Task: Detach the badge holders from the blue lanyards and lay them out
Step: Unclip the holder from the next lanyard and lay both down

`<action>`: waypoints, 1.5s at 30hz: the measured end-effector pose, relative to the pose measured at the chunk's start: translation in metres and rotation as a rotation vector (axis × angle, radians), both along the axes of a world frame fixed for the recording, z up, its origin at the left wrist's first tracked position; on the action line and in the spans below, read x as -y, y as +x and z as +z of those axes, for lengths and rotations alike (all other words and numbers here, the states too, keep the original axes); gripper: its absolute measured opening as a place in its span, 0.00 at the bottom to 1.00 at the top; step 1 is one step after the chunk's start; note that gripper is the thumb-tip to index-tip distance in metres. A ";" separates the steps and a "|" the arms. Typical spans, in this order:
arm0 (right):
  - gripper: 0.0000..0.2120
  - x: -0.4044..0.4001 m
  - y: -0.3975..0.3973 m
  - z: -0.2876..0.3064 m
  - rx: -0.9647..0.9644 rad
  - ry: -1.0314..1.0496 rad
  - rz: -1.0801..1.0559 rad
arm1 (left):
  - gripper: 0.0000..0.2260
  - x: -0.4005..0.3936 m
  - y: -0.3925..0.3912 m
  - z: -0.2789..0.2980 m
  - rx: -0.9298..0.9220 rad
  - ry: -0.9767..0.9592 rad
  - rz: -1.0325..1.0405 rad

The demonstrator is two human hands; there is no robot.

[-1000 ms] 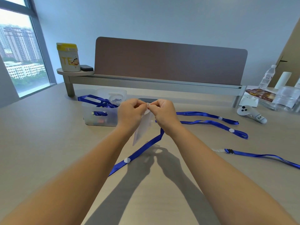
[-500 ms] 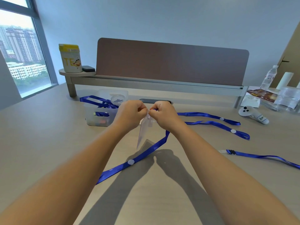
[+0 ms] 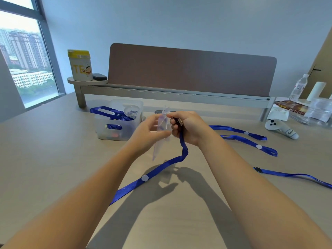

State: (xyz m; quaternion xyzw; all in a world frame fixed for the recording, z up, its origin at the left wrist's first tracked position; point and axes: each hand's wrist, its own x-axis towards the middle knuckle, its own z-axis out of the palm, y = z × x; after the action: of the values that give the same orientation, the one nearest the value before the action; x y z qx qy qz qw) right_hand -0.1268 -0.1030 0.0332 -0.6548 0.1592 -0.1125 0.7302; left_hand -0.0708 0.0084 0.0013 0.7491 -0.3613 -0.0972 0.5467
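Parting now: left hand (image 3: 149, 130) pinches the freed badge holder (image 3: 160, 135), right hand (image 3: 188, 128) grips the lanyard (image 3: 183, 150) clip, ready for laying on the desk (image 3: 53, 159)

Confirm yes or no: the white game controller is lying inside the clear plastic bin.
No. The white game controller lies on the table at far right, well apart from the clear plastic bin.

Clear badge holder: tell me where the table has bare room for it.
Bare wooden table left of the blue lanyard and in front of the translucent plastic bin; also the near edge between the forearms. Crowded on the right: two more blue lanyards and a white controller.
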 end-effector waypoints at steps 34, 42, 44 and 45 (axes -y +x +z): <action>0.14 0.002 0.012 -0.086 -0.531 -1.146 0.266 | 0.10 -0.049 0.038 -0.047 0.640 0.744 0.399; 0.21 0.006 0.024 -0.088 -0.611 -1.323 0.318 | 0.11 -0.055 0.047 -0.053 0.599 0.754 0.403; 0.18 0.006 0.027 -0.088 -0.643 -1.346 0.299 | 0.11 -0.058 0.049 -0.054 0.598 0.746 0.410; 0.17 0.006 0.028 -0.088 -0.661 -1.357 0.298 | 0.11 -0.059 0.050 -0.054 0.591 0.739 0.410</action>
State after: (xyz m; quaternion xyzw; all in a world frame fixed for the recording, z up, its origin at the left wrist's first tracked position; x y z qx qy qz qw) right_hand -0.0985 -0.1091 -0.0549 -0.9734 0.1756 0.1157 0.0905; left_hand -0.0205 0.0673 -0.0530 0.9432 -0.2877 0.1064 0.1278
